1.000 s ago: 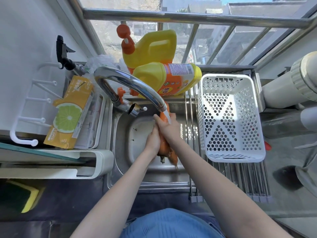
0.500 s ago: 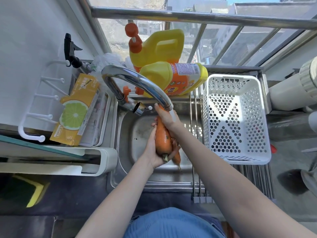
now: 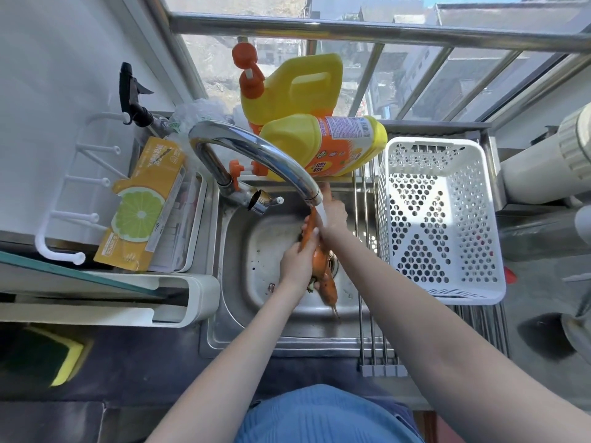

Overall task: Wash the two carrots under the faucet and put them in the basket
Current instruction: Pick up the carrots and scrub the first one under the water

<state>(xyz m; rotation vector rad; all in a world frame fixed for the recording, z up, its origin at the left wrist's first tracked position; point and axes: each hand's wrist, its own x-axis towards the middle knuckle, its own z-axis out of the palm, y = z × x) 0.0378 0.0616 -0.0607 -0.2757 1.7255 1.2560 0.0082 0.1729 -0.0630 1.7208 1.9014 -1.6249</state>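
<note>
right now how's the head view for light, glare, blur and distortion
Head view: hard sun from the window, bright patch and hole-pattern shadows inside the basket; glare streaks along the faucet; wide-angle bend bows the railing and edges; the hands and carrots look slightly soft under the water; the bottom-left corner by the sponge is dark.

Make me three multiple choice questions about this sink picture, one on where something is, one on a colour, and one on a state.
1. Where is the basket?
A. right of the sink
B. inside the sink
C. on the windowsill

2. What colour is the basket?
A. blue
B. white
C. green

3. What is the faucet doing?
A. running
B. off
C. detached

Answers: 1 A, it rests on a rack beside the sink. 2 B, its perforated walls are white. 3 A, water falls onto the carrots that the left hand and right hand hold.
</note>
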